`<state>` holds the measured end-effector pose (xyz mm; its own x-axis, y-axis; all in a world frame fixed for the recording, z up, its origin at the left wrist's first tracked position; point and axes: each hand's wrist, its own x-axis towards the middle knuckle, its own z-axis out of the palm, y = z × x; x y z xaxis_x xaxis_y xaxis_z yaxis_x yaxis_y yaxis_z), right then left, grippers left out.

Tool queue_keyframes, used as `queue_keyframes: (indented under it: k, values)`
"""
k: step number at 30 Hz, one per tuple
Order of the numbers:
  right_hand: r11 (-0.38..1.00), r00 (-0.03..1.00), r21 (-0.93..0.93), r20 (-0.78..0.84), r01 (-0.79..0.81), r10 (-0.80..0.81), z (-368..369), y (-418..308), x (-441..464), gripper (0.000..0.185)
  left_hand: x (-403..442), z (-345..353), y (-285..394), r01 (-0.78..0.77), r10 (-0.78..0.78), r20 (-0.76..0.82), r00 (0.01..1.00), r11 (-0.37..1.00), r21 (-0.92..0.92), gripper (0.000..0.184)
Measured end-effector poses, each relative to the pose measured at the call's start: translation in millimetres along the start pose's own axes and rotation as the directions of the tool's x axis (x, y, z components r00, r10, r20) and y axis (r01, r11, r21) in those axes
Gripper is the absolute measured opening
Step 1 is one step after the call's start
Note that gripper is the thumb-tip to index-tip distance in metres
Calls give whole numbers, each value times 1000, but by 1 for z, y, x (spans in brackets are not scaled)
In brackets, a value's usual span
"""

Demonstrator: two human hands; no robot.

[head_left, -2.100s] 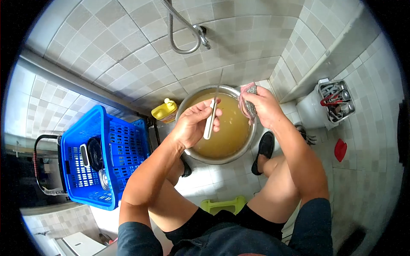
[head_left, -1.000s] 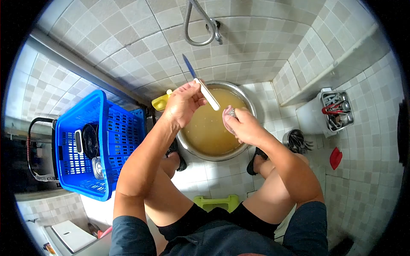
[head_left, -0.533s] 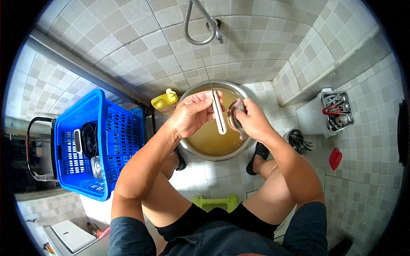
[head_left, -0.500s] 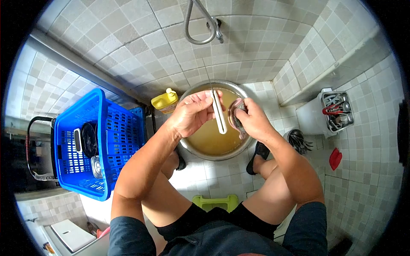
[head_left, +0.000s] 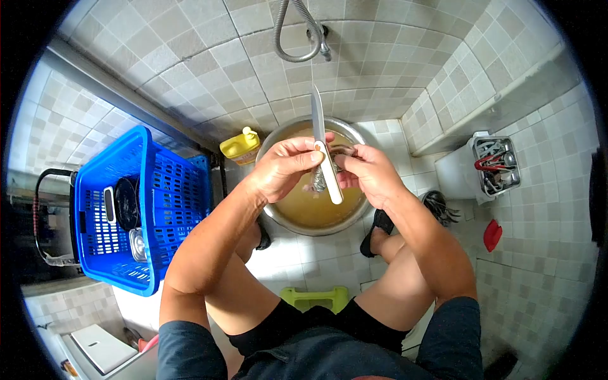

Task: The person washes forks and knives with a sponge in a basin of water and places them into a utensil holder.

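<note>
My left hand is closed round a knife by the upper part of its cream handle. The steel blade points up and away, toward the tiled wall. Close beside it on the right, my right hand is closed on a crumpled grey and pinkish scrubber, which passes behind the knife handle and is partly hidden by it. Both hands are over a wide metal basin of cloudy yellow-brown water, which stands on the floor between my feet.
A blue basket holding pans stands on the left. Beyond the basin are a yellow bottle and a shower hose. On the right are a utensil container, more cutlery and a red object. A green stool is below.
The knife has turned so that its blade shows broadside. My right hand has moved left with the scrubber, bringing it behind the knife handle. The view has shifted slightly.
</note>
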<state>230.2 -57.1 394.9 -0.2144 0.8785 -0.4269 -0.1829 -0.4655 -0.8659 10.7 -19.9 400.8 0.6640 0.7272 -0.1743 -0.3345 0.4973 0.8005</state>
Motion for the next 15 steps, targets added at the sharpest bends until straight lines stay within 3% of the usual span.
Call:
queue_keyframes:
  k: [5,7,9,11,12,14,15]
  values:
    - [954,985,298,168,-27,-24,13,-8,0,26,-1,4,0,79,-78,-9,997,987,143,28]
    - [955,986,295,167,-32,-19,13,-6,2,25,-4,10,1,76,-55,-117,992,980,182,30]
    - [956,986,291,166,-38,-11,11,-7,3,24,-2,5,-1,80,-60,-122,991,984,160,30]
    - [990,994,114,89,-79,69,7,-11,3,24,-2,1,0,96,-66,-174,983,980,172,28]
    - [990,993,113,90,-82,72,6,-10,3,24,-2,0,0,96,-65,-176,982,981,170,28]
    - [999,980,30,-199,26,-19,3,-9,5,24,-1,-3,1,152,-90,-222,971,947,282,27]
    - [999,980,29,-199,24,-18,0,-7,7,24,-2,-3,2,181,-99,-246,964,924,336,26]
